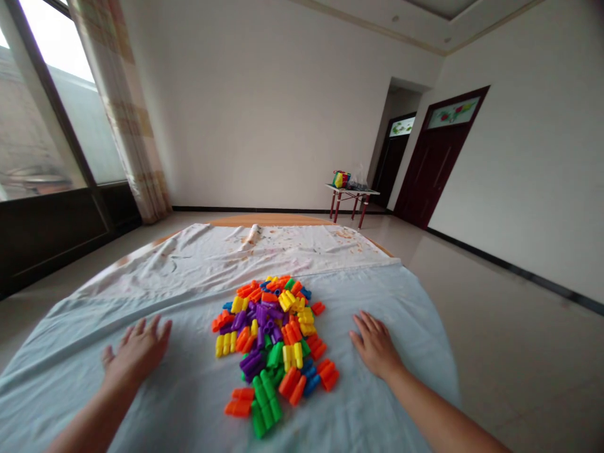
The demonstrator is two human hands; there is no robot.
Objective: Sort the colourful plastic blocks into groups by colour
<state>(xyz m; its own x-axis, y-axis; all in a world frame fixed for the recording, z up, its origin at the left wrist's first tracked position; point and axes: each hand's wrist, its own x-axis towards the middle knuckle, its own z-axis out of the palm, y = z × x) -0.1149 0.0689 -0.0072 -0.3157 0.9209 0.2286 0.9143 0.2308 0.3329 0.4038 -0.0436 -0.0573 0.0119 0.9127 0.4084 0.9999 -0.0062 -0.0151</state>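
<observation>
Between the spread, empty fingers of the left hand (136, 352) and the right hand (376, 347), the pile of coloured plastic pieces (271, 340) is placed on the blue cloth (189, 377). If the cloth were dragged by palms, outer pieces could be scattered.

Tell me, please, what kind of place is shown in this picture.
Probably a room in a home: a patterned curtain by the window, a dark red panelled door, and a round table spread with cloths.
</observation>
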